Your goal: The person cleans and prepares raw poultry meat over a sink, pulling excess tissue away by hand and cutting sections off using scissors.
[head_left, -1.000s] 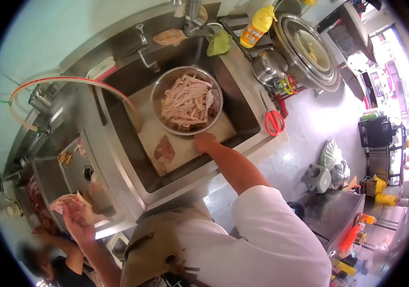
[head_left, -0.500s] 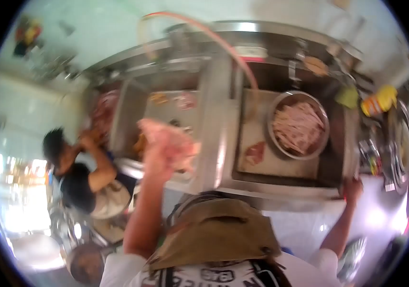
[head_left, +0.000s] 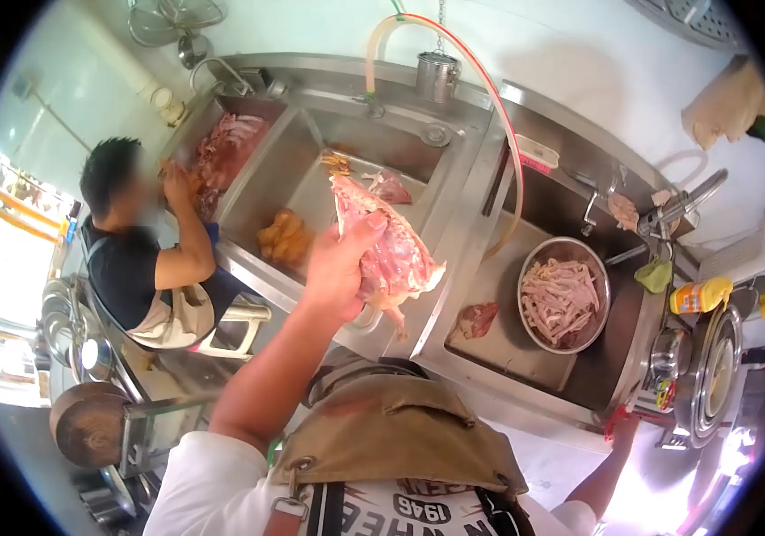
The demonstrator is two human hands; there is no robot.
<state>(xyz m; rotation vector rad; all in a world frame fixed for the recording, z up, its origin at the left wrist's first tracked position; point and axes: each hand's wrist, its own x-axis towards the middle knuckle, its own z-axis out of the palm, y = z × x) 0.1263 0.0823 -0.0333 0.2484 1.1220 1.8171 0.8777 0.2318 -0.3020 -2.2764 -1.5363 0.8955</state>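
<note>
My left hand [head_left: 340, 268] is closed on a large piece of raw poultry [head_left: 391, 248], held up over the front edge of the middle sink [head_left: 311, 183]. Far to the right, my right hand [head_left: 622, 429] is closed at the sink counter's front corner, on the red-handled scissors [head_left: 613, 420]; their blades are hard to make out. A steel bowl [head_left: 603, 308] of pale raw strips [head_left: 561, 299] stands in the right sink [head_left: 525, 362], with a dark red meat piece [head_left: 478, 319] to its left.
A seated co-worker [head_left: 137, 259] handles meat at the left sink, which holds raw meat [head_left: 226, 147]. Yellowish pieces [head_left: 284, 237] lie in the middle sink. A red-edged hose [head_left: 499, 98] arches over the sinks. A yellow bottle [head_left: 701, 295] and stacked basins [head_left: 720, 375] are at the right.
The view has swung left, showing more of the co-worker. My right hand has gone from beside the bowl to the counter's front corner and taken the scissors. The poultry stays in my left hand, now raised.
</note>
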